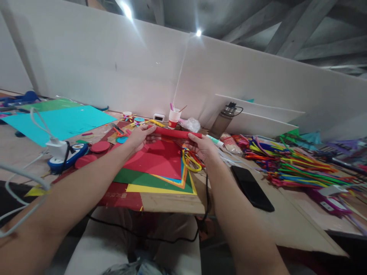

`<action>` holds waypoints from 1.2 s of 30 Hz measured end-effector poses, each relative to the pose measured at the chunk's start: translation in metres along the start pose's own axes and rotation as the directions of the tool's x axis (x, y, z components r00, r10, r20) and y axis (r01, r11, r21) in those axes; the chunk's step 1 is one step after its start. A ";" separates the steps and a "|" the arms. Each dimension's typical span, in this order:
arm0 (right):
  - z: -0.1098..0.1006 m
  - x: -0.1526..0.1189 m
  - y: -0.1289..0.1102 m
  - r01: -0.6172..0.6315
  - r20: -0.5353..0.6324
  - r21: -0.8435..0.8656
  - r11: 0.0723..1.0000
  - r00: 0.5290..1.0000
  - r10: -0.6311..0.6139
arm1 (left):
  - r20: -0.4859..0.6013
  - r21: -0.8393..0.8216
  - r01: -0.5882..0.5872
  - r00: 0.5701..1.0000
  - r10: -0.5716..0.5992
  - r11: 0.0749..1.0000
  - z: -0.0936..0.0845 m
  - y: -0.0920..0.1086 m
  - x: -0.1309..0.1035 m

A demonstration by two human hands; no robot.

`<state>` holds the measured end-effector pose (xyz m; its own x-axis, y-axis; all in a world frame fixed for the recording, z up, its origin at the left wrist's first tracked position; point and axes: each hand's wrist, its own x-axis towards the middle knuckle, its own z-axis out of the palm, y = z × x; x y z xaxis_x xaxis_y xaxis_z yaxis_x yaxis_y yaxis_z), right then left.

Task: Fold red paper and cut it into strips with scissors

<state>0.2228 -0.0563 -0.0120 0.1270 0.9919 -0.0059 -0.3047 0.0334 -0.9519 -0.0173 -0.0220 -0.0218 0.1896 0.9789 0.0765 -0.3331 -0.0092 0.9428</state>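
A narrow red strip [174, 133] is held level above the table by both hands. My left hand [143, 138] pinches its left end, thumb on top and fingers beneath. At the right end, my right hand [198, 145] grips it the same way. Below the strip lies a stack of coloured sheets, with a red sheet [160, 162] on top and green [149, 180] and yellow [172, 190] edges showing. Yellow-handled scissors [192, 162] rest at the stack's right edge, partly hidden by my right hand.
A black phone [252, 188] and many coloured pipe cleaners [295, 164] lie right. A bottle [223, 121] and paper cup [173, 117] stand at the back. Red discs [100, 147], a blue power strip [67, 156] with cables and a turquoise sheet [63, 122] are left.
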 end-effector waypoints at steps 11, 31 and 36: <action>-0.002 0.008 0.012 0.002 -0.016 0.015 1.000 1.000 -0.002 | 0.020 -0.009 0.081 0.997 -0.081 0.997 0.000 -0.011 0.001; -0.020 0.010 -0.001 0.192 -0.144 -0.529 0.826 0.939 -0.311 | 0.098 -0.105 0.317 0.946 -0.307 0.943 0.002 -0.009 0.001; -0.005 -0.007 -0.001 0.256 0.009 -0.920 0.296 0.770 -0.638 | 0.129 -0.080 0.315 0.944 -0.303 0.946 0.007 -0.011 0.000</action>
<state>0.2266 -0.0636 -0.0127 0.2838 0.7439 0.6050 0.8109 0.1505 -0.5655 -0.0072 -0.0237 -0.0297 0.3989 0.9007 -0.1720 -0.3295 0.3159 0.8897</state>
